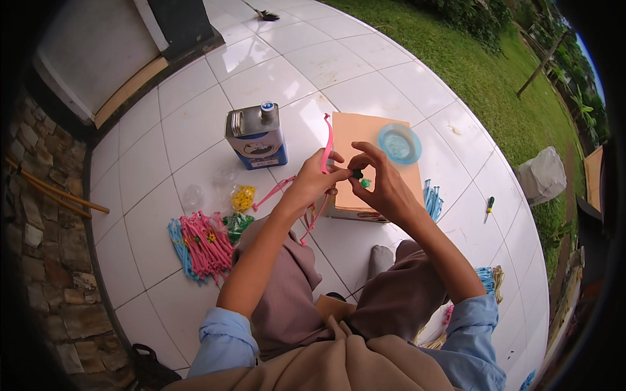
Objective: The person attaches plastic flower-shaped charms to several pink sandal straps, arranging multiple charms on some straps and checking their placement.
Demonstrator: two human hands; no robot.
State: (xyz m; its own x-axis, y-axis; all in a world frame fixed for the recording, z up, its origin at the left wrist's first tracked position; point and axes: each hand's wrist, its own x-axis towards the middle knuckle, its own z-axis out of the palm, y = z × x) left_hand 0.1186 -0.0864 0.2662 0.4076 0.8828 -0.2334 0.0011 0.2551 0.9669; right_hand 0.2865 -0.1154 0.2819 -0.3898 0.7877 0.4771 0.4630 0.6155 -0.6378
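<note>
My left hand is closed round pink plastic straps, one sticking up past the fingers and others hanging below toward my knee. Close beside it, my right hand pinches a small dark green piece between thumb and forefinger, its other fingers curled loosely. The two hands nearly meet at this piece, so its exact shape is hard to make out. A brighter green bit shows just below it, over the cardboard-topped box. On that box, past my right hand, sits a round translucent blue dish.
A metal can with a blue cap stands at far left. Nearer lie bags of yellow pieces and green pieces, beside a pink strap bundle. Blue straps and a screwdriver lie on the tiles at right.
</note>
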